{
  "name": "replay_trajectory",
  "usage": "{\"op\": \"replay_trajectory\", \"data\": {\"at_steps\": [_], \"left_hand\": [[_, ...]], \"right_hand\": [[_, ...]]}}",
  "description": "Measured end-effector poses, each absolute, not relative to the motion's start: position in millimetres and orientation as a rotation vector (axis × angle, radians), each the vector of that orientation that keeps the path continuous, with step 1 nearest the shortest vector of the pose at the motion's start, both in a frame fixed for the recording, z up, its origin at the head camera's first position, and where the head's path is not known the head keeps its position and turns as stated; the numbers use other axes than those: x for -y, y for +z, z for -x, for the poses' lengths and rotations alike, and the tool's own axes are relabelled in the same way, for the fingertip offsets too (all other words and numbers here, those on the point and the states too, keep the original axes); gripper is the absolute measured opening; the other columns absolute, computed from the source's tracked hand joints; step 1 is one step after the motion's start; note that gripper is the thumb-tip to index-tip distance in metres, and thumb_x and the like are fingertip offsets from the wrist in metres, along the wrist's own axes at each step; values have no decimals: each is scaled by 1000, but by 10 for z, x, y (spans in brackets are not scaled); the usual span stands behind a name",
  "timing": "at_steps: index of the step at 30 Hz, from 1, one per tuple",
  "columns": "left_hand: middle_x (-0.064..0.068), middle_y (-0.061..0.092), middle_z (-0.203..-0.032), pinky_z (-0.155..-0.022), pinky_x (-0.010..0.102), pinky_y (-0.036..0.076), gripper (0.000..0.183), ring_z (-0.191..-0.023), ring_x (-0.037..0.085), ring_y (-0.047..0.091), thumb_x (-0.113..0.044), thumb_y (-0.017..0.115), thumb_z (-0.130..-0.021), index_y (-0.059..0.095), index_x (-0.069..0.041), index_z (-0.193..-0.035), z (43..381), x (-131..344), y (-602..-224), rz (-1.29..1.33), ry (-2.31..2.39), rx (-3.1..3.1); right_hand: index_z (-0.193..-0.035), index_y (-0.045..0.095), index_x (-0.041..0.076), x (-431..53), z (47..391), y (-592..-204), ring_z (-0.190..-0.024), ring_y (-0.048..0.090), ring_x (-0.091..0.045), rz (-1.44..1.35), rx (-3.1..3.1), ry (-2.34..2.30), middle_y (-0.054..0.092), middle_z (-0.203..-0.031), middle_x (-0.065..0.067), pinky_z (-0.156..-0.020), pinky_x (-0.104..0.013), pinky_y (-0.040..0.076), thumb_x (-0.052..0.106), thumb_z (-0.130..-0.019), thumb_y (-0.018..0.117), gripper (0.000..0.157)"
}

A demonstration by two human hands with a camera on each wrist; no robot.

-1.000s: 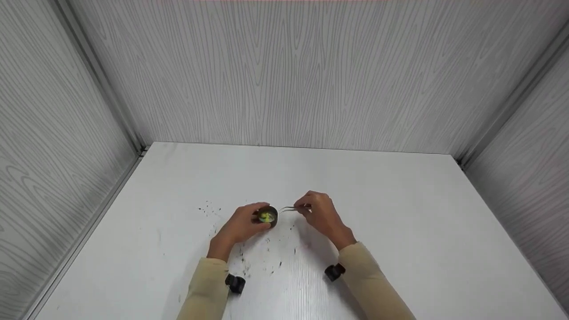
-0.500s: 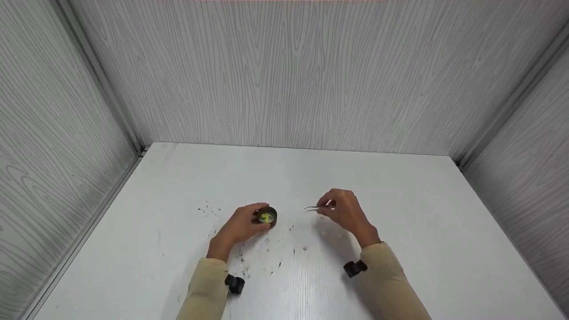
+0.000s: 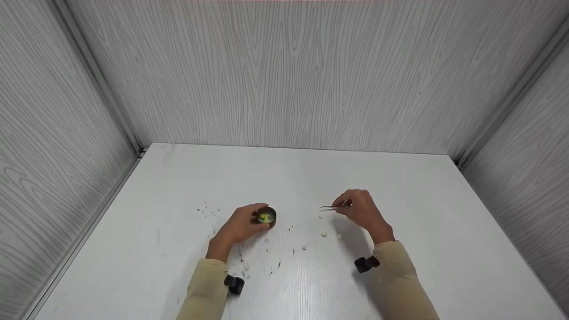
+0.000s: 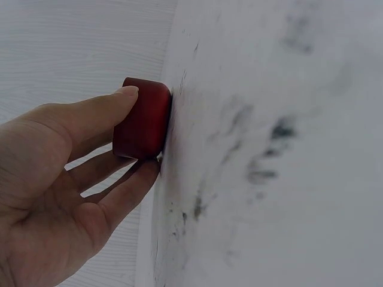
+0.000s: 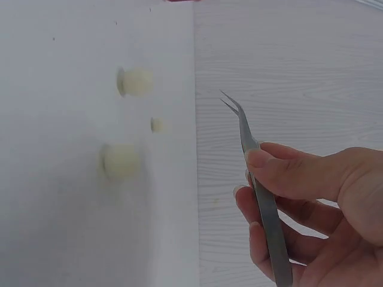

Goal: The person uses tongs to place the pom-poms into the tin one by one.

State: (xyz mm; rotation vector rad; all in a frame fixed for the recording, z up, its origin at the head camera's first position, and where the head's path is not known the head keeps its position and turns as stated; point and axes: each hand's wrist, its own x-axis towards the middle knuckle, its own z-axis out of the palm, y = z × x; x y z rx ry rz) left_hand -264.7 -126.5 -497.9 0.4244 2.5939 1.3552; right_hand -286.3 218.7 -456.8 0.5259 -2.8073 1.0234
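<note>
My left hand [image 3: 242, 224] grips a small round cup [image 4: 143, 119] between thumb and fingers. The cup looks dark red from the side and stands on the table. Its mouth, visible in the head view, shows yellow-green bits [image 3: 265, 217] inside. To the right, my right hand [image 3: 359, 209] pinches a pair of metal tweezers [image 5: 266, 206] with bent tips, raised above the table. A narrow gap parts the tips, and nothing is between them. Small pale round pieces lie below, among them one [image 5: 137, 82], a second [image 5: 122, 161] and a smaller one [image 5: 157, 125].
A greyish round piece [image 3: 304, 248] lies on the white table [image 3: 400, 186] between the hands. Dark specks and smudges [image 3: 243, 262] are scattered around the left forearm. Wood-grain panels [image 3: 284, 75] stand at the back and both sides.
My right hand has moved right with the tweezers, away from the cup. The pale pieces have come into view beneath it. My left hand and the cup have stayed nearly still.
</note>
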Motion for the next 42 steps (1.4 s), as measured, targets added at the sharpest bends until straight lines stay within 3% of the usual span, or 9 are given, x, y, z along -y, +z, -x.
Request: {"op": "replay_trajectory", "data": {"at_steps": [7,12,29,42], "left_hand": [[18,55,-151,-112,52,49,59,-137,39,56,-11,73,-96,52,-8,-150,2644,1257,-4967,-402,1358,-2590],[18,54,-152,-112,52,49,58,-137,39,57,-11,74,-96,52,-8,-150,2635,1250,-4948,-385,1358,-2587],[19,54,-151,-111,52,51,58,-135,40,58,-12,73,-96,53,-8,-150,2647,1260,-4996,-410,1370,-2585],[19,55,-151,-112,53,50,57,-135,40,58,-12,73,-96,53,-7,-150,2636,1255,-4982,-419,1359,-2606]], "right_hand": [[-100,82,2,-2259,2868,-4555,-91,73,-27,-465,2831,1007,79,-99,-15,-79,-40,60,-8,-86,76,19],[-102,82,3,-2295,2873,-4566,-87,72,-27,-437,2828,1045,78,-102,-15,-73,-37,60,-7,-88,74,19],[-97,84,9,-2301,2932,-4717,-82,66,-18,-508,2849,970,79,-93,-8,-72,-28,52,-2,-86,79,17],[-95,84,7,-2285,2953,-4776,-84,67,-19,-512,2852,995,78,-92,-9,-76,-31,53,-4,-85,79,16]]}}
